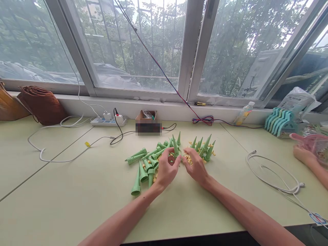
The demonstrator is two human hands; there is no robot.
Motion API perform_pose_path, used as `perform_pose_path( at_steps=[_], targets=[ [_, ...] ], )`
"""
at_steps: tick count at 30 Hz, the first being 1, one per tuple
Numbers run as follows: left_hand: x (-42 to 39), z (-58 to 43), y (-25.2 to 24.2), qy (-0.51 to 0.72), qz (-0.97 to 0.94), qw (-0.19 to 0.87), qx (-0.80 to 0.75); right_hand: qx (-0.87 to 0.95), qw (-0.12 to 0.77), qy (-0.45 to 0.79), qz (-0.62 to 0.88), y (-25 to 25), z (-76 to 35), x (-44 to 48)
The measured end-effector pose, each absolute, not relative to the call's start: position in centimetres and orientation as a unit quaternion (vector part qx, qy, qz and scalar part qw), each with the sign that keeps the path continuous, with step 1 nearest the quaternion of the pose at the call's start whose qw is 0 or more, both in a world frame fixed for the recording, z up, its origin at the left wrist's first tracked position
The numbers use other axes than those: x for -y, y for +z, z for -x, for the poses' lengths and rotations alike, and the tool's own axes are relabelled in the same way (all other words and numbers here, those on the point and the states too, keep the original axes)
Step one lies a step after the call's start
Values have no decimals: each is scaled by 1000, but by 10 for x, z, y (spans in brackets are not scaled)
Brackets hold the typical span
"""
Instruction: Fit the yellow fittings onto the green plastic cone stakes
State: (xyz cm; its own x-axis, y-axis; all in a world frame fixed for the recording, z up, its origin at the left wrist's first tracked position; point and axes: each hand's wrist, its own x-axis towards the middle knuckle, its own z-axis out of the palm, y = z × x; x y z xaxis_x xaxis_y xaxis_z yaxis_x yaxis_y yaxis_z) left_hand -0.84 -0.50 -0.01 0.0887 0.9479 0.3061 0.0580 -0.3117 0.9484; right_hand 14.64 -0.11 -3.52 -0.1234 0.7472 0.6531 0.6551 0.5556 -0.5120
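A heap of green plastic cone spikes (143, 165) lies on the pale green table (77, 191); some lie flat at the left, others stand upright (203, 148) at the right. Small yellow pieces (188, 159) are scattered among them. My left hand (166, 171) has its fingers curled round one upright green spike (175, 147), thumb and fingertips pinching its base. My right hand (196, 165) rests palm down beside it, fingers bent over the yellow pieces; what they hold, if anything, is hidden.
A small cardboard box (146, 118) and a white power strip (109, 120) with cables sit by the window sill. A brown bag (41, 104) is far left. Another person's hand (304, 155) holds a pink bag at the right edge. A white cable (271, 174) loops nearby.
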Motion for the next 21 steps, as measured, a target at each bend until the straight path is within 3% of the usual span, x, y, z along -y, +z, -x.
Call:
perform_pose_path(
  at_steps=[9, 21],
  targets=[
    [6, 9, -5, 520, -622, 406, -422, 765, 321, 104, 548, -52, -143, -11],
    [4, 8, -7, 535, -620, 396, -415, 773, 280, 99, 561, -55, -143, -12]
  ],
)
